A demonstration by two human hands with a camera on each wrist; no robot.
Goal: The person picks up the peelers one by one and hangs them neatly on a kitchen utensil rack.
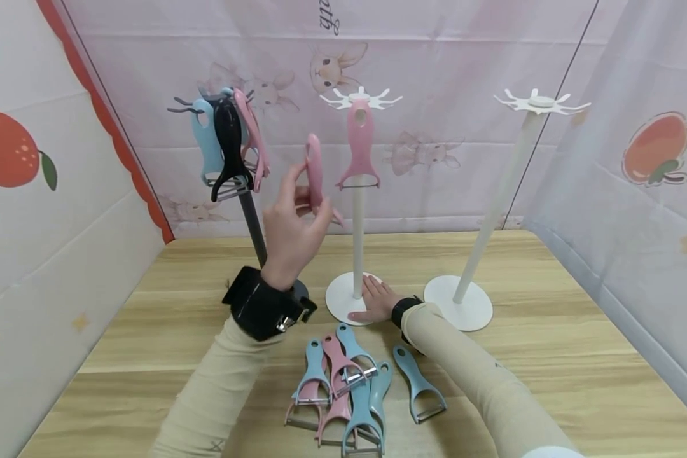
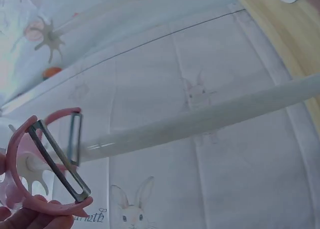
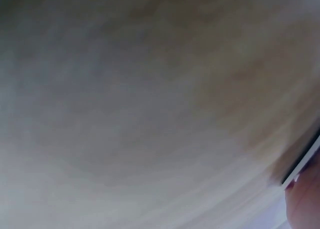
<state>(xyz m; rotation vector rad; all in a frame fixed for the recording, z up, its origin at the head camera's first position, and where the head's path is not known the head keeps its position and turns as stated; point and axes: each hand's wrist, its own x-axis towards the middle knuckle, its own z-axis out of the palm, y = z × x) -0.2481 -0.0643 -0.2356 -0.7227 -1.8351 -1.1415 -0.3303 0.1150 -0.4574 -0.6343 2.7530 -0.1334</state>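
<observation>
Left hand [image 1: 291, 230]: fingers pinch the pink peeler [image 1: 315, 170], raised at 9 o'clock of the white stand [image 1: 357, 191].
Right hand [image 1: 374, 301]: fingers flat and spread on the stand's base.
Advice: line the handle hole up with a free prong, base held steady.
Tabletop [image 1: 549, 331]: spare peelers [image 1: 349, 388] lie at 6 o'clock.
</observation>
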